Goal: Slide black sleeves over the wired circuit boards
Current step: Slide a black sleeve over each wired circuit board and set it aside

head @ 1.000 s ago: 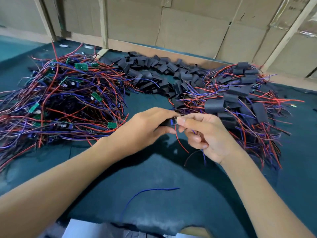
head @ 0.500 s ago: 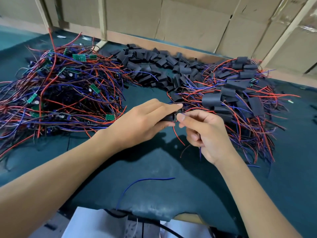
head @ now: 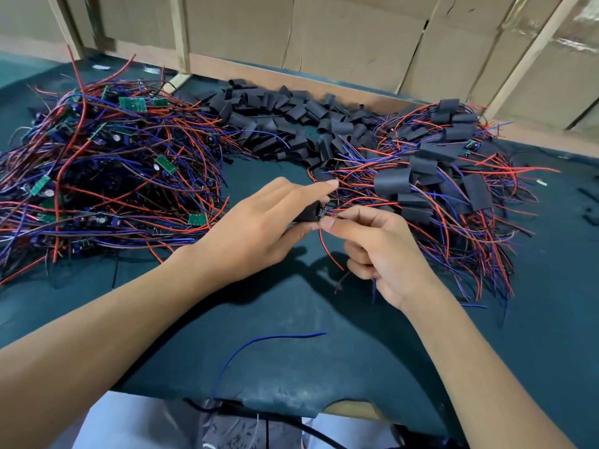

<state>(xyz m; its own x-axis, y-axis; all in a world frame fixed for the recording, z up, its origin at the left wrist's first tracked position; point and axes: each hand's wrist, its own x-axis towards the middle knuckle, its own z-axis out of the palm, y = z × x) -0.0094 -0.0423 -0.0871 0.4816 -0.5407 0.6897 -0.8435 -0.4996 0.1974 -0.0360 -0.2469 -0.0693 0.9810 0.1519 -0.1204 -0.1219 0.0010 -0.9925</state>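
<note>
A black sleeve (head: 308,212) sits partly over a small board (head: 322,212), red and blue wires (head: 327,246) trailing out its right end, held above the tabletop.

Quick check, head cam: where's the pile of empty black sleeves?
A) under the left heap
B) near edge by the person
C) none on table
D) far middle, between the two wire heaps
D: the loose black sleeves lie along the far edge between the bare-board heap and the sleeved heap.
</note>
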